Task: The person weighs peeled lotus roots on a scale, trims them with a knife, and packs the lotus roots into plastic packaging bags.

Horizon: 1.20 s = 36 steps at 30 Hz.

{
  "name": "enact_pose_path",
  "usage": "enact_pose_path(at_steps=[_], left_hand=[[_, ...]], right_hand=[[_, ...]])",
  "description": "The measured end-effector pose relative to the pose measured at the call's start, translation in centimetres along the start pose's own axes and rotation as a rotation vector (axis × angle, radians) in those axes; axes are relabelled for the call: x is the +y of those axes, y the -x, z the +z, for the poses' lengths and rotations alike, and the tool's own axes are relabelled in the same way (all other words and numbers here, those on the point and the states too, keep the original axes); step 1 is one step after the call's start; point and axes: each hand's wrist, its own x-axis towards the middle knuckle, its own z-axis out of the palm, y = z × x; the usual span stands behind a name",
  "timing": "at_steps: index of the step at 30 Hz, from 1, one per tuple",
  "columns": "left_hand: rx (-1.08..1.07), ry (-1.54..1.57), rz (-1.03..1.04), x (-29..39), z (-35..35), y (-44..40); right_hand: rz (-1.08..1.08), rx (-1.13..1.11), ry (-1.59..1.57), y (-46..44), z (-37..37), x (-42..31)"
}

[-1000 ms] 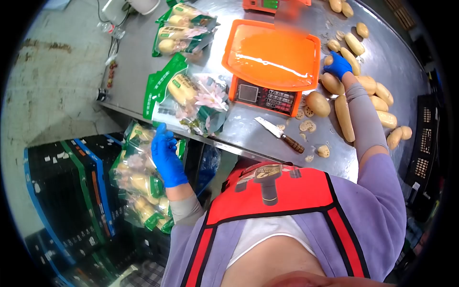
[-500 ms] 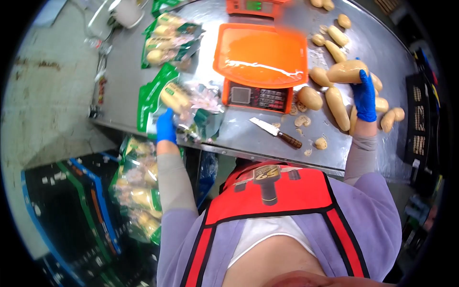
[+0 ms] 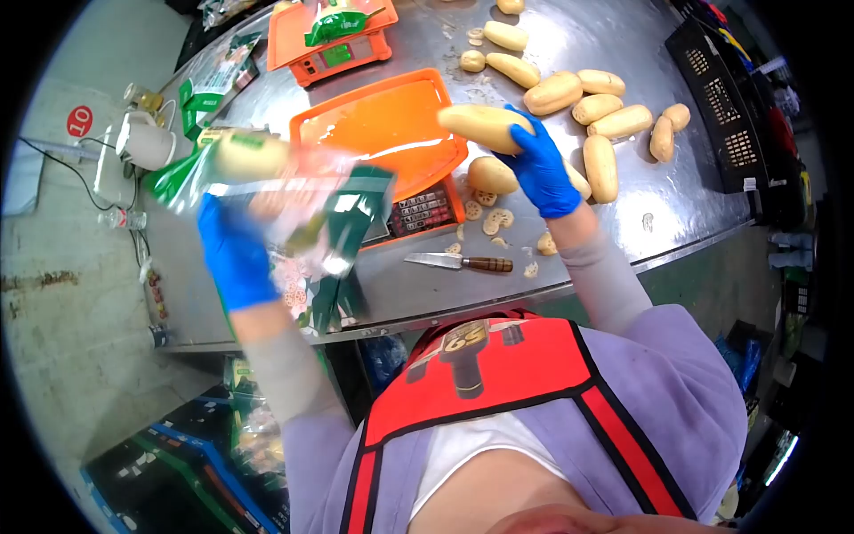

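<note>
My right hand (image 3: 544, 173), in a blue glove, is closed around the end of a pale lotus root (image 3: 480, 126), held above the table beside the orange scale tray (image 3: 391, 116). In my left hand (image 3: 233, 254), also blue-gloved and smeared by motion, is the edge of a clear and green plastic bag (image 3: 351, 209) with lotus root inside. This raised bag partly covers the scale's tray and keypad. Below the scale, a knife (image 3: 458, 262) with a wooden handle lies among cut slices (image 3: 496, 221) of lotus root.
Several loose lotus roots (image 3: 620, 122) lie on the metal table to the right. A black crate (image 3: 712, 98) stands at the right edge. Behind is a second orange scale (image 3: 334, 58) with a green bag on it. A white jug (image 3: 147, 142) is at the left.
My left hand has lifted the bag off the table. My right hand has brought the lotus root left, toward the scale tray. The camera view has shifted as well.
</note>
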Motion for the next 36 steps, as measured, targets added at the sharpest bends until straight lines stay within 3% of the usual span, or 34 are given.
enact_pose_path(at_steps=[2,4,5,6,7,9,11,12,14,15,17,23,28,30,32,35,36], left_hand=[[-0.046,0.135,0.03,-3.1,4.2,-1.1],[-0.155,0.329,0.03,-7.8,4.1,-4.4],[-0.476,0.491,0.02,-10.6,1.9,-6.8],[-0.145,0.423,0.043,-11.8,3.9,-5.9],[-0.057,0.447,0.012,-12.4,5.6,-4.5],[-0.037,0.334,0.002,-14.2,6.5,-2.7],[-0.011,0.291,-0.108,-14.6,6.6,-0.7],[0.0,0.29,-0.105,-14.0,6.2,0.2],[-0.027,0.072,-0.402,-11.4,6.3,2.6],[-0.013,0.07,-0.399,-10.4,5.5,3.5],[-0.138,-0.107,-0.541,-8.0,2.8,4.8],[0.152,-0.072,-0.476,-4.6,-7.5,8.0],[0.199,-0.021,-0.432,-4.5,-11.3,9.9],[0.218,-0.048,-0.426,-5.2,-10.8,9.4],[0.279,-0.079,-0.373,-5.5,-6.3,8.6],[0.05,-0.25,-0.311,-6.3,-0.5,7.1],[0.029,-0.201,-0.438,-6.5,0.8,5.6]], right_hand=[[-0.12,0.035,0.293,-1.7,2.4,1.2],[-0.239,0.036,0.37,-3.5,4.5,2.9],[-0.325,0.043,0.433,-4.6,4.8,4.4],[-0.371,0.05,0.525,-5.6,4.6,5.6],[-0.365,0.041,0.521,-6.0,4.5,6.4],[-0.442,0.041,0.751,-6.4,3.7,7.6],[-0.502,-0.041,0.671,-6.7,2.3,8.6],[-0.463,-0.065,0.589,-6.9,1.8,8.8],[-0.39,-0.141,0.567,-5.7,1.6,7.7],[-0.428,-0.158,0.692,-4.6,1.7,6.6],[-0.249,-0.165,0.592,-3.8,0.1,5.3],[-0.179,-0.031,0.68,-2.7,-6.3,4.7],[-0.149,-0.047,0.697,-3.1,-6.5,4.7],[-0.151,-0.07,0.711,-3.8,-5.2,4.9],[-0.329,-0.117,0.91,-4.6,-2.2,4.8],[-0.512,-0.287,1.074,-7.1,0.3,5.5],[-0.516,-0.285,1.075,-7.3,1.3,5.6]])
